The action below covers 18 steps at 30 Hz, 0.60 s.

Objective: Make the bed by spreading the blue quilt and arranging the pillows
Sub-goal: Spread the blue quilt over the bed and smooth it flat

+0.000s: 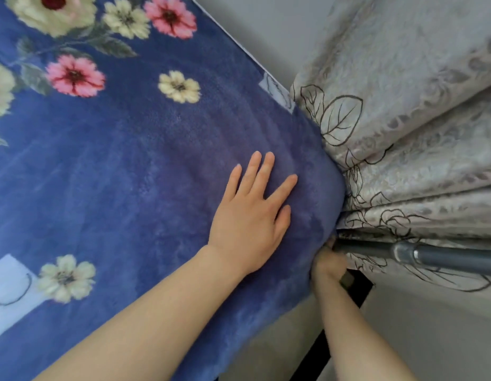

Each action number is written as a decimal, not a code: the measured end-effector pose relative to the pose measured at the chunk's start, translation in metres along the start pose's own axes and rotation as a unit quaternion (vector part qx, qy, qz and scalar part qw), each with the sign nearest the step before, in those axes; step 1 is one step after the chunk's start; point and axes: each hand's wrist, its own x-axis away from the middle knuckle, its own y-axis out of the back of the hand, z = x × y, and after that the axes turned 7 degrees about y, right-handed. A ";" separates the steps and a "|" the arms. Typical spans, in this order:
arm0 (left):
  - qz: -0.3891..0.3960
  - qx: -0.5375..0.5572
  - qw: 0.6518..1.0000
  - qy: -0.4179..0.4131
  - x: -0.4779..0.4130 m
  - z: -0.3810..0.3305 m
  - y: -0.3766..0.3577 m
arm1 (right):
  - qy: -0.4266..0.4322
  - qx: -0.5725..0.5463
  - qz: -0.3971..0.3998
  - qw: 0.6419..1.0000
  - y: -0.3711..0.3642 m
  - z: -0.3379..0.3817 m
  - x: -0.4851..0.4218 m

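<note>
Forearms come in from the lower edge, both reaching toward the grey metal rail (447, 257). The right hand (328, 264) sits just left of the rail's end, against the corner of the blue quilt (129, 149). Its fingers are hidden behind the fabric, so I cannot tell whether they grip it. A black frame bar (357, 295) slants down just below the rail, under that wrist.

Further left of the rail, the left hand (248, 218) lies flat on top of the quilt, fingers straight and slightly spread, pressing the plush, grasping nothing.

The quilt is spread flat and fills everything left of the rail. Its rounded corner points at the rail's end. From there one edge runs down toward the viewer and the longer visible edge runs diagonally up and away. It is deep blue fleece printed with pink, cream and red-centred flowers, green leaves and a few pale blue patches.

Above the rail hangs a beige curtain (403, 105) in folds, with outlined leaves. A grey wall (261, 31) shows beyond the quilt's far edge.
</note>
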 end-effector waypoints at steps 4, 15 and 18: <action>-0.002 -0.023 0.999 -0.045 0.063 0.010 -0.001 | 0.017 -0.068 0.153 0.986 -0.015 -0.021 -0.011; 0.070 -0.151 0.985 0.051 0.293 0.052 0.021 | 0.051 -0.120 0.149 0.980 -0.005 -0.107 0.188; 0.098 -0.185 0.966 0.153 0.357 0.070 0.039 | 0.107 0.055 0.166 0.979 0.009 -0.106 0.187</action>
